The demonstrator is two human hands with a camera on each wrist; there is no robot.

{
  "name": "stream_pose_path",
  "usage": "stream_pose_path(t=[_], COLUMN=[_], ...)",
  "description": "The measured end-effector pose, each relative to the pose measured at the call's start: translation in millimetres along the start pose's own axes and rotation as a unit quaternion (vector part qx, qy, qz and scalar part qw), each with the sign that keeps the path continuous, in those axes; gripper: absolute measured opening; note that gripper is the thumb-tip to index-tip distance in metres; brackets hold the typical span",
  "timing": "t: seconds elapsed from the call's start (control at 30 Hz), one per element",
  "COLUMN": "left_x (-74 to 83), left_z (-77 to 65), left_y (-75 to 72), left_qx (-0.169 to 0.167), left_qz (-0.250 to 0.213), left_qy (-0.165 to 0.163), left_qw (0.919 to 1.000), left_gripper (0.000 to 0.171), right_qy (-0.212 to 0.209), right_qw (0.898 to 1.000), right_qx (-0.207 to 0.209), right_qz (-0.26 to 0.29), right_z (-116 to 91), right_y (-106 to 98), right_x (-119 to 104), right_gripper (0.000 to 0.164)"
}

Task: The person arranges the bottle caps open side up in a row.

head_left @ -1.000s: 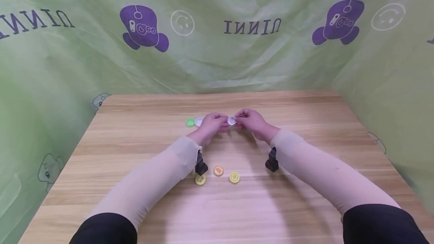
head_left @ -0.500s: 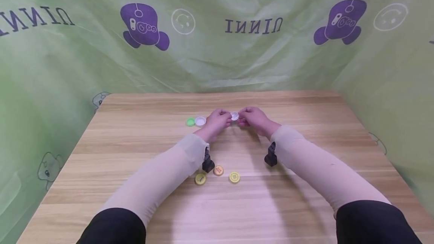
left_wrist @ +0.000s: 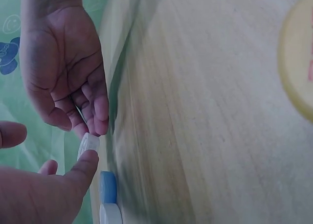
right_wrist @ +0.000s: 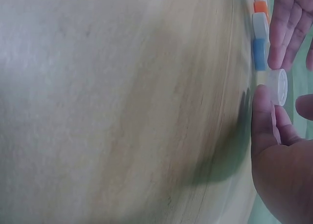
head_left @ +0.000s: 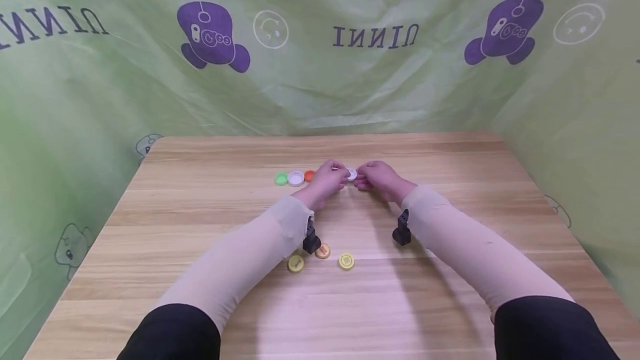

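Note:
My left hand (head_left: 327, 182) and right hand (head_left: 382, 178) meet at a small white bottle cap (head_left: 352, 174) near the table's far side. Their fingertips pinch it from opposite edges. In the left wrist view the cap (left_wrist: 89, 145) stands on edge between the fingers of both hands. The right wrist view shows its round rim (right_wrist: 281, 87), with fingers of the right hand (right_wrist: 286, 160) below and the left hand's above. Left of the hands lie a green cap (head_left: 281, 179), a white cap (head_left: 296, 178) and an orange cap (head_left: 309, 175), in a row.
The row continues behind my left hand with another white cap (right_wrist: 260, 26) and a blue cap (right_wrist: 259, 54). Nearer me, two yellow discs (head_left: 296, 263) and an orange disc (head_left: 323, 250) lie on the wooden table (head_left: 425, 321). Green printed cloth (head_left: 320, 93) surrounds the table's back and sides.
Both hands have shifted slightly right with the white cap between them. The orange cap in the row has come into sight from behind my left hand.

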State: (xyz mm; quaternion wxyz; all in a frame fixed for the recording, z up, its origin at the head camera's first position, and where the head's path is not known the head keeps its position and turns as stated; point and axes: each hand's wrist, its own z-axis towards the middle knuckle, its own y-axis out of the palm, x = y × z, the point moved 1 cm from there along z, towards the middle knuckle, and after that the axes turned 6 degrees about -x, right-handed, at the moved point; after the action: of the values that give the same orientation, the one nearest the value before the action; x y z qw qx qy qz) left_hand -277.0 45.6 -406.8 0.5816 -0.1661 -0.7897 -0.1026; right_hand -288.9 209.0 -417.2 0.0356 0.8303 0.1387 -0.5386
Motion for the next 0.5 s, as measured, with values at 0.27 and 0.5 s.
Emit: stream_pose_path(t=[0.27, 0.5], left_x=[-3.9, -1.2], left_z=[3.0, 1.5], left_y=[3.1, 6.4], left_qx=[-0.003, -0.011], left_qz=[0.001, 0.010], left_qy=[-0.008, -0.020], left_qw=[1.0000, 0.9997], left_gripper=[0.034, 0.032], right_qy=[0.016, 0.011], right_qw=[1.000, 1.000], right_qx=[-0.005, -0.003], right_qz=[0.011, -0.001], right_z=[3.5, 4.8], right_y=[-3.2, -6.3], right_x=[2.8, 3.4], right_gripper=[0.038, 0.034])
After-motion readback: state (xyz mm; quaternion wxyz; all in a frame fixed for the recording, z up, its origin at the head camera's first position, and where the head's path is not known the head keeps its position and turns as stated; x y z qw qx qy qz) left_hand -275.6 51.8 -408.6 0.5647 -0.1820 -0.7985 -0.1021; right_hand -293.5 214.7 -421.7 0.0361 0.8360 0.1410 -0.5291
